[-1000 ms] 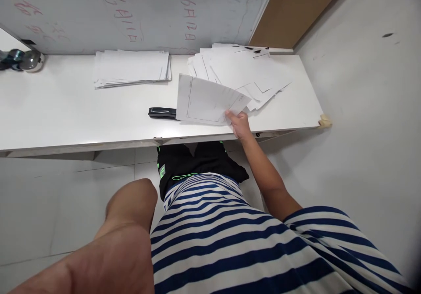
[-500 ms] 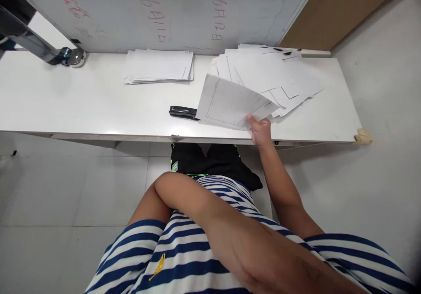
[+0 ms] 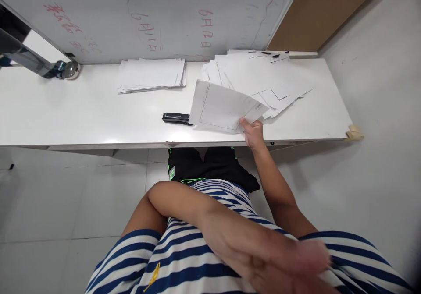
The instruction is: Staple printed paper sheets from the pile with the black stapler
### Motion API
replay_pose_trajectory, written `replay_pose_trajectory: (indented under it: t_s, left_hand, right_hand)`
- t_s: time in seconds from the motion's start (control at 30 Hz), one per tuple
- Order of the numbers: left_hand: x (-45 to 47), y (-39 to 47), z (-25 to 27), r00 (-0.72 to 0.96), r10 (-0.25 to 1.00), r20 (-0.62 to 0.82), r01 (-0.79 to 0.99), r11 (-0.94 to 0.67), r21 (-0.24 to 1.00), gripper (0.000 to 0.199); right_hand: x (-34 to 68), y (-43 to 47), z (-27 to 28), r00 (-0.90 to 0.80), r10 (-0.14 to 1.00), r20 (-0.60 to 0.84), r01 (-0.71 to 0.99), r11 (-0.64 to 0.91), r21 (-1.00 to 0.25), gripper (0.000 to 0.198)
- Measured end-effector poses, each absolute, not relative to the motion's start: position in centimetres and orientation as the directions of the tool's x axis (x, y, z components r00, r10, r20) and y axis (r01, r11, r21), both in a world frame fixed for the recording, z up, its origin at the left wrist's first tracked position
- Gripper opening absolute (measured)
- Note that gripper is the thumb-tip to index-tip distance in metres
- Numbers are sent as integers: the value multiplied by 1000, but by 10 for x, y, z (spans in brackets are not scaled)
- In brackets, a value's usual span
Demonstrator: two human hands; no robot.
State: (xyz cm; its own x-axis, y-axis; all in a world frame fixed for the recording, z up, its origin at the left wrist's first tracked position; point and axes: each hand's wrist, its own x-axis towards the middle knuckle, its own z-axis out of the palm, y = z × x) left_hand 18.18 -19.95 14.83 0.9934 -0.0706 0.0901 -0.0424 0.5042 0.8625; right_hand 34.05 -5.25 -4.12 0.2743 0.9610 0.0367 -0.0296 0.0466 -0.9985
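Observation:
My right hand [image 3: 253, 134] pinches the lower right corner of a printed sheet of paper [image 3: 223, 105], thumb on top. The sheet is tilted over the desk's front part, and whether it is one page or a few I cannot tell. Its left edge covers one end of a black stapler [image 3: 176, 118] lying on the desk. My left hand [image 3: 263, 263] is across my chest, close to the camera and blurred. Its thumb is stretched out, its fingers run partly past the bottom edge, and no object shows in it.
Behind the sheet spreads a loose pile of papers [image 3: 263, 72]. Farther left lies a neater paper stack [image 3: 151, 72] on the white desk [image 3: 92, 110]. A whiteboard [image 3: 177, 18] with red writing stands behind. A dark arm with a round end [image 3: 70, 70] stands at the left.
My left hand has come into view at the lower right, drawn back from beyond the bottom edge. The view has shifted slightly; my right hand still holds the sheet in the same place.

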Motion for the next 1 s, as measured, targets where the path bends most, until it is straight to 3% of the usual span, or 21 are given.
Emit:
replay_pose_trajectory:
  t_s: [0.03,0.07,0.13,0.17,0.23,0.27,0.3,0.37,0.57,1.0]
  left_hand:
    - [176,-189,157,972,-123,198,-113,495,862,84]
    - [165,-177,163,970,-102,218,-144,479,866,88]
    - [131,-148,163,963,270,3,-101,352,931,79]
    - [112,-131,157,860,507,-54,-61,207,976,70]
    - [74,-96,131,481,877,5,164,-96,982,48]
    - [58,-78,113,306,949,82,317,-183,930,41]
    - [45,-61,93,227,961,157,441,-245,863,43]
    - [27,-31,54,258,942,214,611,-331,719,54]
    - [19,-2,8,286,953,101,864,-302,404,35]
    - [18,-4,16,273,958,82,862,-282,421,34]
  right_hand:
    - [342,-54,-40,266,964,25,-30,34,-999,60]
    - [343,-56,-38,265,964,10,-39,21,-999,61]
    - [347,-64,-31,280,960,-31,-84,-7,-996,60]
    - [350,-70,-26,291,955,-59,-114,-26,-993,60]
    - [354,-84,-18,295,946,-134,-175,-85,-981,57]
    - [355,-91,-14,279,943,-179,-204,-124,-971,55]
    - [356,-98,-12,256,940,-225,-229,-167,-959,54]
    - [355,-108,-9,210,930,-303,-259,-246,-934,52]
    - [342,-114,-11,115,923,-368,-257,-330,-908,54]
    - [322,-113,-11,-26,899,-438,-211,-433,-876,49]
